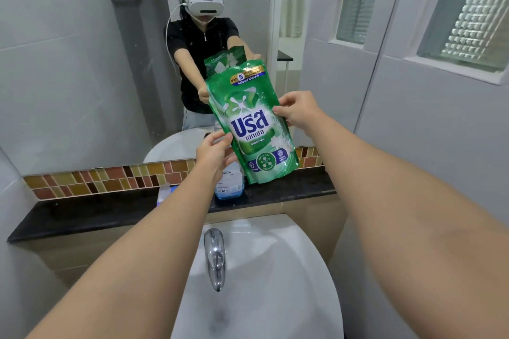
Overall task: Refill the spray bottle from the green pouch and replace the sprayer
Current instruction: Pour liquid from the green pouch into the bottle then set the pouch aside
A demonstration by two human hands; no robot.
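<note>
Here both hands, left [213, 150] and right [298, 110], pinch the green pouch [252, 124] lettered in Thai, "5" on top.

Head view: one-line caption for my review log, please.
Both hands, left and right, hold a glossy green refill pouch above the black ledge behind a white sink.

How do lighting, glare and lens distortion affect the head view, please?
Head view: even, soft light; glossy glare on the green pouch and the faucet; wide-angle bending stretches the forearms and curves the black ledge; the spray bottle behind the left hand looks slightly soft.
</note>
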